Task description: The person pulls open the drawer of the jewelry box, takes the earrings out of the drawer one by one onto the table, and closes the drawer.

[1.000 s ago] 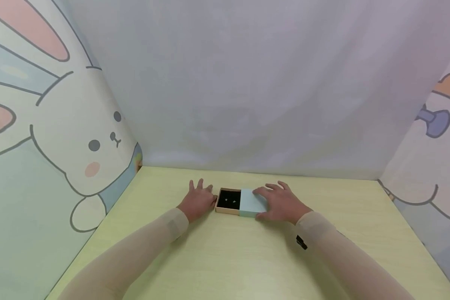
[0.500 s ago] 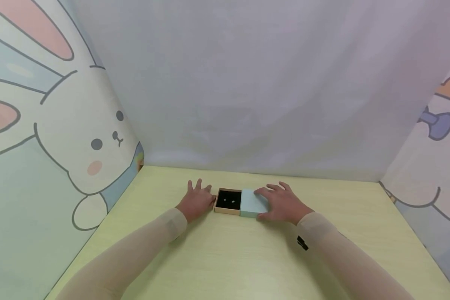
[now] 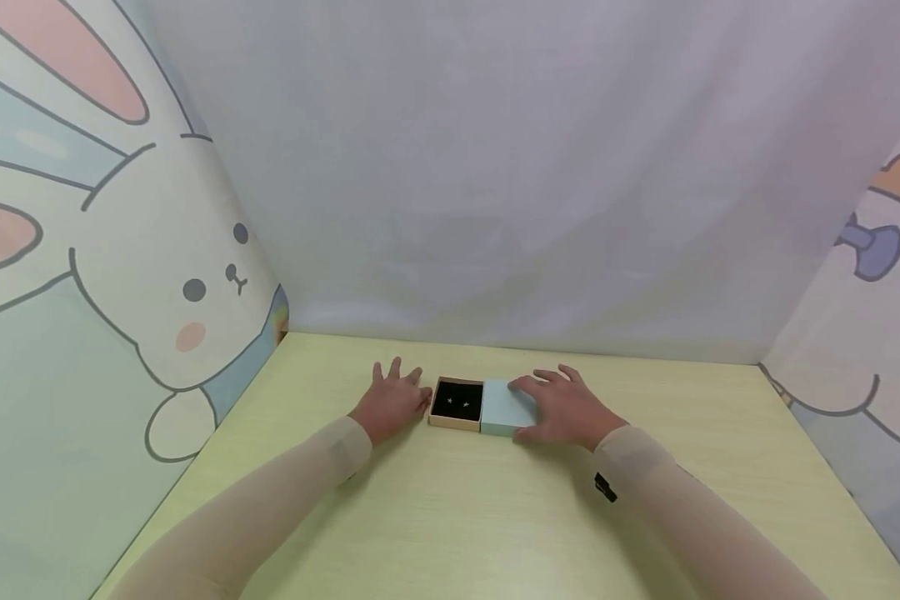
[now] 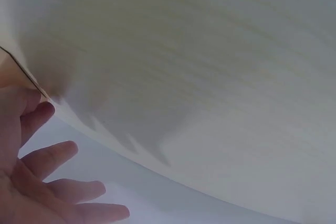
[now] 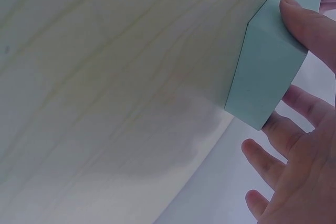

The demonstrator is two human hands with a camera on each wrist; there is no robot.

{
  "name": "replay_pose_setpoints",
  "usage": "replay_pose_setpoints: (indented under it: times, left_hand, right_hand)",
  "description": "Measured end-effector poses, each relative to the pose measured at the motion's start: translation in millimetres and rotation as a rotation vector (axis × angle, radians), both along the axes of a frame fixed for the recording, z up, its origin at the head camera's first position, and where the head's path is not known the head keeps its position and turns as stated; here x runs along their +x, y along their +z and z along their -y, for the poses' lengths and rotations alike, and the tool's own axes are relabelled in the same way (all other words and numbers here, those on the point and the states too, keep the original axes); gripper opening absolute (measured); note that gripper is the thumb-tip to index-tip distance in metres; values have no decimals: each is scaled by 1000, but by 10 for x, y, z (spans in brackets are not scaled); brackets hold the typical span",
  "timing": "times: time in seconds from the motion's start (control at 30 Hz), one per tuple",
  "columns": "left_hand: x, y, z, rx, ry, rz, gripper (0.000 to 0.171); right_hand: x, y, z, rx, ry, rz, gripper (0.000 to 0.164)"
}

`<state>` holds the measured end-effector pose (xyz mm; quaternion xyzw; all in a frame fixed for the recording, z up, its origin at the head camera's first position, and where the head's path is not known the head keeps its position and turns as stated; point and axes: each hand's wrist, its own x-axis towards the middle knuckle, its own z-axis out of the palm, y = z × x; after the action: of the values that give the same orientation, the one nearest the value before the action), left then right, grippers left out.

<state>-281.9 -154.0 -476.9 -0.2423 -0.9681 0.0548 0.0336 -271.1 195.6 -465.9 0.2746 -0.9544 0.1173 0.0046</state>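
Observation:
A small slide-out jewelry box lies on the table. Its orange-brown drawer (image 3: pixel 456 423) juts out leftward from a pale blue-green sleeve (image 3: pixel 506 400). Two tiny silvery star-shaped studs (image 3: pixel 466 404) sit on the drawer's black lining (image 3: pixel 457 392). My right hand (image 3: pixel 566 412) grips the sleeve, thumb on the near side and fingers at the far side and end; the right wrist view shows the thumb (image 5: pixel 310 24) against it. Close by the drawer's left end is my left hand (image 3: pixel 390 404), fingers spread, thumb and index near its edge; whether they touch it is hard to tell.
The pale wood-grain table (image 3: pixel 450 517) extends around the box. Behind it hangs a plain light curtain (image 3: pixel 465 183). Panels with a cartoon rabbit (image 3: pixel 157 275) on the left and another cartoon figure (image 3: pixel 855 333) on the right flank the table.
The drawer has slid slightly farther left out of the sleeve. My left hand has since shifted a little left, away from the drawer's end. My right hand keeps its grip on the sleeve.

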Motion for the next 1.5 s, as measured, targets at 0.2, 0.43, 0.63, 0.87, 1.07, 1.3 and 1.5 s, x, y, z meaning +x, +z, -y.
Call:
replay_pose_setpoints:
  times: [0.2, 0.43, 0.63, 0.87, 1.07, 1.3, 1.5]
  left_hand:
    - [18, 19, 6, -38, -58, -70, 26]
    - [26, 60, 12, -5, -101, -163, 21]
    - [3, 84, 32, 11, -130, -301, 29]
    - [-4, 97, 45, 26, -108, -333, 21]
    - [-16, 64, -1, 156, -89, -229, 29]
    - [-36, 34, -85, 320, -48, -120, 33]
    - [5, 69, -137, 520, 36, 103, 37]
  right_hand:
    - [-9, -20, -8, 0, -3, 5, 78]
    - [-3, -12, -11, -2, -3, 8, 77]
    - [8, 2, -12, -7, -1, 13, 78]
    - [3, -1, -10, -7, -2, 13, 78]
    - [3, 1, -7, -12, -2, 14, 78]
    - [-3, -16, -13, -18, -4, 10, 77]
    - [-14, -36, -12, -15, -12, 19, 79]
